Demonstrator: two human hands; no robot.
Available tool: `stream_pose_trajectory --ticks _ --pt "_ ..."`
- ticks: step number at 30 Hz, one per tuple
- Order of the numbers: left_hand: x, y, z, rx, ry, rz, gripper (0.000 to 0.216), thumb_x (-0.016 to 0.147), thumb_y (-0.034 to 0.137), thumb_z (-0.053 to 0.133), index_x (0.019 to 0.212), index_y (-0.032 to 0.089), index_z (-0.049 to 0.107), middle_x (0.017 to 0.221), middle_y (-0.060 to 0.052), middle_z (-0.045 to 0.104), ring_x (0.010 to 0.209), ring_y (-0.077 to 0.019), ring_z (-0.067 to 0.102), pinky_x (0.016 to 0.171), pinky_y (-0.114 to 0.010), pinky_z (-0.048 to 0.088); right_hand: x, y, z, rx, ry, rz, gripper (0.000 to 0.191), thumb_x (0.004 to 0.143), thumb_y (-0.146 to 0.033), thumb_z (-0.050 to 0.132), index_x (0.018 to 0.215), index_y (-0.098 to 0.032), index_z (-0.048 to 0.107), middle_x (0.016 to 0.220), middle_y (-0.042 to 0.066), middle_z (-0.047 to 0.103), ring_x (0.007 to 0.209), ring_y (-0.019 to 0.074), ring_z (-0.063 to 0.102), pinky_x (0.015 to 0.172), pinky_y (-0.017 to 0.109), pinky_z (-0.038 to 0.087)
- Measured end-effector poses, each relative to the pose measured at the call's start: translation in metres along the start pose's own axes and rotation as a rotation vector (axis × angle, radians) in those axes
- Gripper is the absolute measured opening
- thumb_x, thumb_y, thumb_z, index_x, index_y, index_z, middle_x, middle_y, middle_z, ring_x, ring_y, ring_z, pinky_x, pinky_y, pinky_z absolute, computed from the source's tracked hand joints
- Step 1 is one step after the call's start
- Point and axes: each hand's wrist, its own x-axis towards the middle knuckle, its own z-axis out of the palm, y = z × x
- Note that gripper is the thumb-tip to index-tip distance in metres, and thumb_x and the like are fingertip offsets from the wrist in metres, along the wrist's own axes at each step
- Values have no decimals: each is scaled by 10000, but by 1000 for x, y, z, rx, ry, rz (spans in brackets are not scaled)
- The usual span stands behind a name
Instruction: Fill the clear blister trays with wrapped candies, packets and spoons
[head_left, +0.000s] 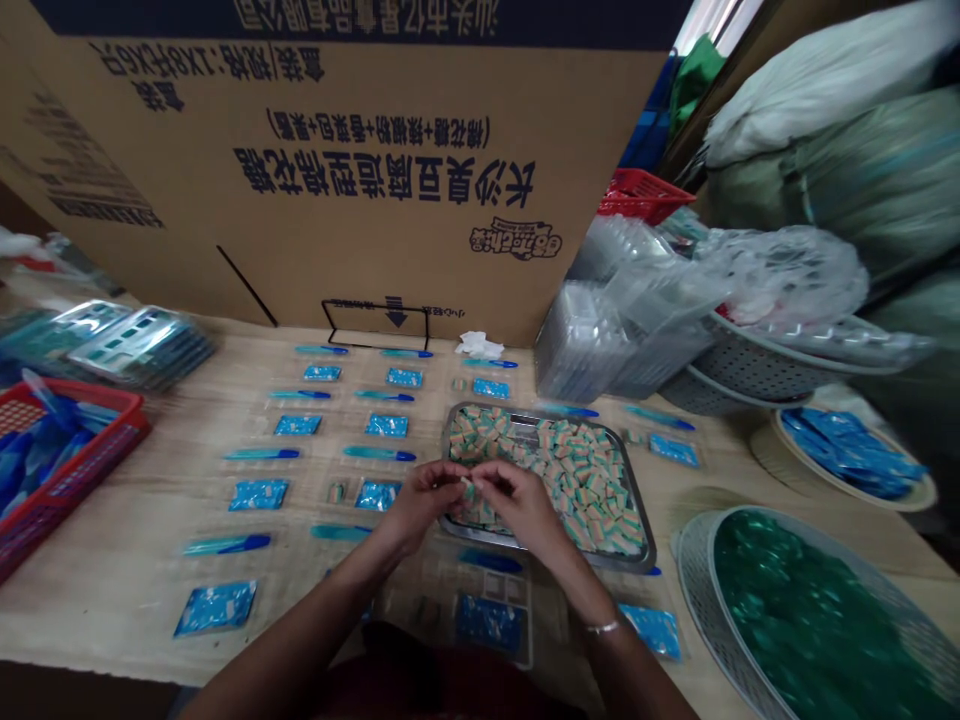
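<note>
- At the near edge of a pale wooden table [112, 570], a person's left hand [420, 505] and right hand [521, 510] meet over the front-left corner of a metal tray [643, 552].
- Fingertips of both hands are drawn together, pinching one small striped sweet [469, 490] between them. The remaining fingers are curled inward, not spread.
- That sweet is held just above the tray's near rim, touching both hands.
- Inside the tray lies a loose heap of striped pieces [585, 480] in pink, green and cream, thickest toward the right side.
- A thin bracelet [604, 627] circles the right wrist.
- Clear blister packs lie in rows across the table to the left of the tray and in front of it. Each shows a blue sachet [259, 494] with a slim blue stick [262, 454] just behind it.
- A red basket [112, 425] sits at the table's left edge, holding more blue items.
- To the right of the tray, near the person, a white mesh basket [694, 580] is filled with glossy green wrapped pieces [810, 620].
- Farther back on the right, a round plate [926, 492] carries a pile of blue sachets.
- A large cardboard carton [337, 220], its printing upside down, stands along the back of the table.
- A stack of clear plastic trays [592, 340] rests beside the carton's right end, just behind the metal tray.
</note>
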Motion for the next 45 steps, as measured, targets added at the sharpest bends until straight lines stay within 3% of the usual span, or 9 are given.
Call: stream_pose_trajectory --ticks 7,11,15,22,30,34,39,42,45 --pt "-3 5 5 40 30 48 378 474 373 839 738 150 684 602 47 591 560 -111 621 561 -215 482 60 25 -17 -366 47 100 106 731 -112 561 703 -187 631 751 34 636 686 171 592 649 262 415" --pt "-1 5 6 48 30 97 390 483 405 831 734 148 680 648 23 633 601 -118 619 616 -242 514 61 30 -10 -430 12 95 115 737 -98 550 731 -186 623 799 43 641 711 168 594 640 252 399" --pt "4 1 6 83 40 142 392 522 395 803 800 153 667 654 26 635 520 -101 600 513 -208 467 59 34 -9 -448 -9 105 142 762 -126 543 857 -197 621 756 12 651 704 158 602 629 237 397" --pt "14 -5 6 90 58 86 259 523 299 782 704 153 668 623 29 637 516 -107 618 467 -174 418 58 32 -12 -471 -49 54 112 746 -135 525 755 -194 619 784 22 641 692 155 587 634 240 392" --pt "19 -6 7 90 58 82 189 536 221 740 693 150 661 580 40 615 488 -122 625 444 -183 420 55 28 -23 -422 -67 61 178 694 -118 547 839 -190 621 710 1 623 655 159 581 607 244 397" --pt "19 -7 11 60 69 138 209 513 229 759 681 154 659 604 44 625 506 -99 595 501 -196 459 31 6 -31 -255 -156 -74 168 746 -137 519 878 -205 598 738 -16 593 653 130 559 616 225 415" --pt "19 -9 13 41 57 181 228 504 274 793 625 143 651 600 31 634 551 -94 567 539 -189 459 6 -3 -15 -53 -200 -244 130 787 -105 510 813 -197 598 786 10 555 725 138 551 644 239 426" --pt "15 -9 8 51 13 162 282 534 332 793 699 133 682 635 4 671 539 -101 570 533 -203 457 0 5 -6 -2 -135 -247 156 800 -103 520 842 -203 632 803 22 564 751 147 562 666 254 439" --pt "12 -10 2 86 -53 150 294 515 312 809 707 128 684 644 -8 685 552 -113 592 565 -219 470 0 14 -6 16 -168 -201 161 790 -119 532 836 -207 658 799 23 607 745 151 586 672 255 452"
